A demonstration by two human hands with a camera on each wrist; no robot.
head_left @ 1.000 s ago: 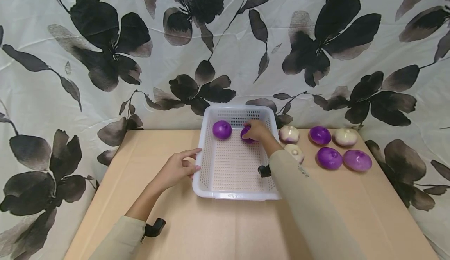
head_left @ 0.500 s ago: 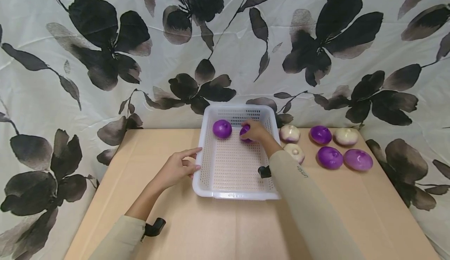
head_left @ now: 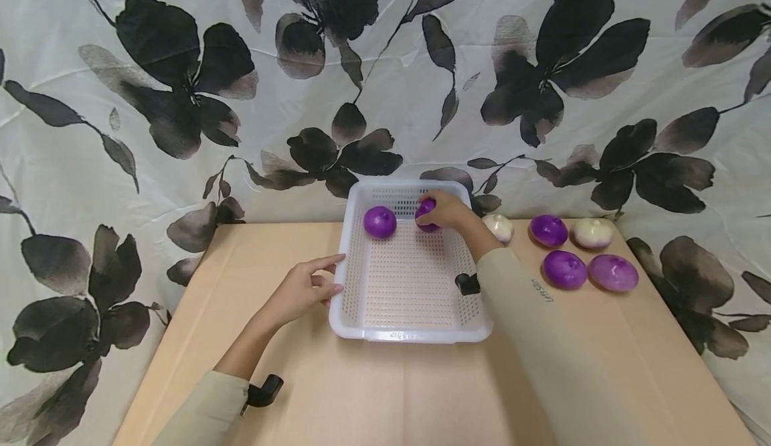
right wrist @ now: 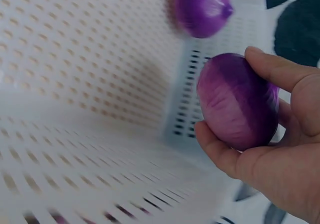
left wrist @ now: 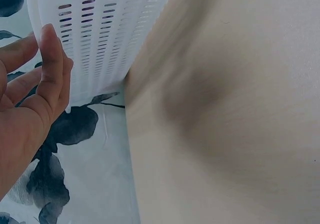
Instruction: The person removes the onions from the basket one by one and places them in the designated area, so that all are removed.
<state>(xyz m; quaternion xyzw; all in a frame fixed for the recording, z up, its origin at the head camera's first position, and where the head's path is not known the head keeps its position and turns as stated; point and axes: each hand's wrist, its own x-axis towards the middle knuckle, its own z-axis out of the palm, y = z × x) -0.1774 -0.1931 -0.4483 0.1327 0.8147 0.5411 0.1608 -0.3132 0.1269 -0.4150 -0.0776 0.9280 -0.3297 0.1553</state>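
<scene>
My right hand holds a purple onion between thumb and fingers, over the far right part of a white perforated plastic basket. In the right wrist view the onion appears raised off the basket's floor. A second purple onion lies inside, near the far left corner. At the basket's left side, my left hand touches the rim with extended fingers; in the left wrist view its fingertips rest against the outer wall.
Right of the basket, several onions stand on the wooden table: purple ones and white ones. A white onion is partly covered by my right forearm. A floral cloth hangs behind the table.
My right hand has risen with the purple onion and shifted slightly right. A near white onion beside the basket is now hidden by the sleeve. The left hand and basket stay put.
</scene>
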